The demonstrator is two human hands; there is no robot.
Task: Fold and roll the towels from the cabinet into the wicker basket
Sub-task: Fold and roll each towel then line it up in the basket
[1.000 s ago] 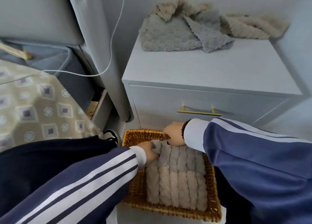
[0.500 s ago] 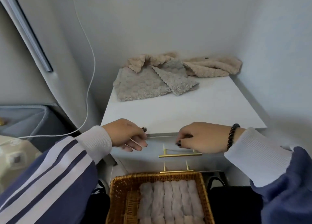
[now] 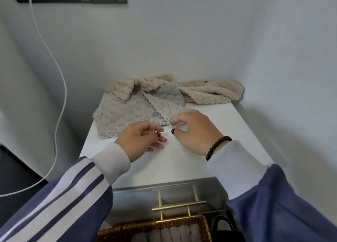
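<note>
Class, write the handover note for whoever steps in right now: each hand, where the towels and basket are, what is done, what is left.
Left hand: loosely curled above the cabinet top, holding nothing.
Right hand: fingertips at the near corner of the grey towel; blur hides whether it pinches it.
Grey towel lies spread at the back of the cabinet top, beige towels crumpled behind it.
Wicker basket sits on the floor in front, rolled towels inside.
Done: several towels rolled and placed.
Left: fold, roll and place the grey and beige ones.
</note>
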